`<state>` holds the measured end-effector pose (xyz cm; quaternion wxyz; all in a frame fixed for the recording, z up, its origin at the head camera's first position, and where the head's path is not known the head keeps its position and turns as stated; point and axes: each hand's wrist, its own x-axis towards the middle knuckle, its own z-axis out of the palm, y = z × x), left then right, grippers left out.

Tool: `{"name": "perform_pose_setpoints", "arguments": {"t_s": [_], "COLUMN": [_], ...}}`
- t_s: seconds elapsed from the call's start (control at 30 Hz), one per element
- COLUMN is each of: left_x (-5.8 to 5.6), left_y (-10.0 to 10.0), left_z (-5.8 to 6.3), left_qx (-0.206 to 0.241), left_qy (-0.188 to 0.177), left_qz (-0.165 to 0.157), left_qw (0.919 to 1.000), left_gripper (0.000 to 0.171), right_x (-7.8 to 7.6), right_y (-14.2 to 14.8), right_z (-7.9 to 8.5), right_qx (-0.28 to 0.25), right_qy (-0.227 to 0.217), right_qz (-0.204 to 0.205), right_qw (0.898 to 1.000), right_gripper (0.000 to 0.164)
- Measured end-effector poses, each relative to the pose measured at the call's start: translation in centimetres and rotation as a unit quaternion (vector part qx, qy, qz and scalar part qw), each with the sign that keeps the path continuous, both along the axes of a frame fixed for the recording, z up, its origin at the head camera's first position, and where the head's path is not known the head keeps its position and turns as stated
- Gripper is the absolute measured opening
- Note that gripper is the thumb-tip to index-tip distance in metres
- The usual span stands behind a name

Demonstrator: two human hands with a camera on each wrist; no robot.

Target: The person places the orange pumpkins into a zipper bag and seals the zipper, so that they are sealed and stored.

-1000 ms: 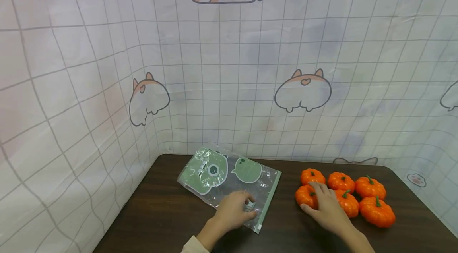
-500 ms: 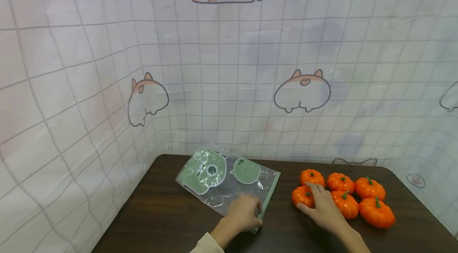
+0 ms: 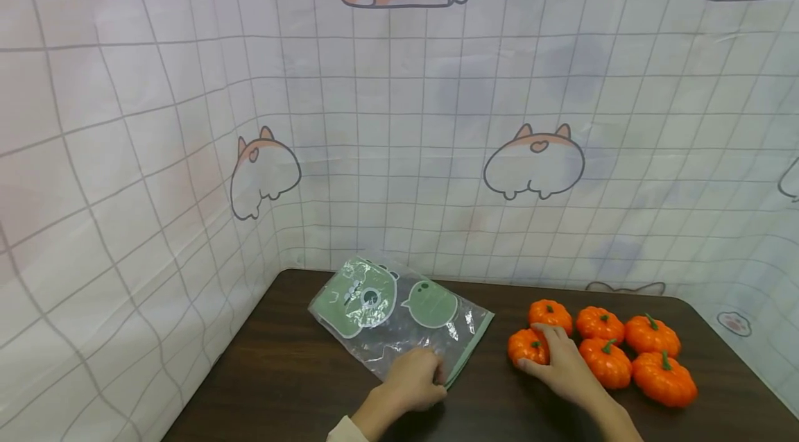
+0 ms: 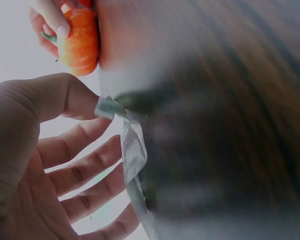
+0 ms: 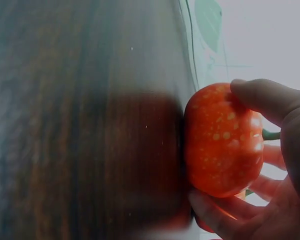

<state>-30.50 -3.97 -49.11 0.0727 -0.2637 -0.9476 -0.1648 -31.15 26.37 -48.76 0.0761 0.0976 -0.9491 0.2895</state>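
Observation:
My left hand [image 3: 412, 381] is at the near corner of a clear zip bag [image 3: 399, 317] with green cartoon prints. In the left wrist view, its thumb and forefinger pinch the bag's green zip edge [image 4: 110, 107], which is raised off the table there. My right hand [image 3: 569, 366] grips a small orange pumpkin [image 3: 523, 348] that rests on the table. The right wrist view shows the thumb on one side of this pumpkin [image 5: 225, 145] and fingers on the other. Its green stem [image 5: 271, 135] points toward the palm.
Several more orange pumpkins stand close together right of and behind my right hand, among them one at the back [image 3: 549, 317] and one at the near right [image 3: 664, 379]. The dark wooden table [image 3: 275, 372] meets a white grid-patterned cloth [image 3: 399, 150] behind and at the sides.
My left hand has moved from over the bag onto its zip edge and now pinches and lifts it. The right hand has drawn its pumpkin slightly left, away from the others.

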Motion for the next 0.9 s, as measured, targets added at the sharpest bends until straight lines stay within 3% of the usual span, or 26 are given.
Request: {"name": "perform_pose_setpoints", "arguments": {"t_s": [0.13, 0.47, 0.73, 0.9], "left_x": [0.19, 0.69, 0.91, 1.00], "left_y": [-0.28, -0.09, 0.08, 0.23], "left_z": [-0.06, -0.11, -0.27, 0.08], "left_qx": [0.003, -0.013, -0.025, -0.025], "left_qy": [0.001, 0.047, 0.040, 0.070], "left_qz": [0.002, 0.005, 0.008, 0.016], "left_qw": [1.0000, 0.9988, 0.9989, 0.9971], "left_gripper": [0.021, 0.025, 0.021, 0.021], "right_x": [-0.23, -0.82, -0.91, -1.07], "right_y": [0.08, -0.16, -0.20, -0.07], "right_z": [-0.13, -0.14, -0.03, 0.05], "right_qx": [-0.012, -0.041, -0.042, -0.040], "right_qy": [-0.012, -0.020, -0.036, -0.040], "right_qz": [-0.002, 0.008, 0.008, 0.010], "right_qw": [1.000, 0.999, 0.998, 0.998], "right_gripper": [0.082, 0.081, 0.080, 0.081]}}
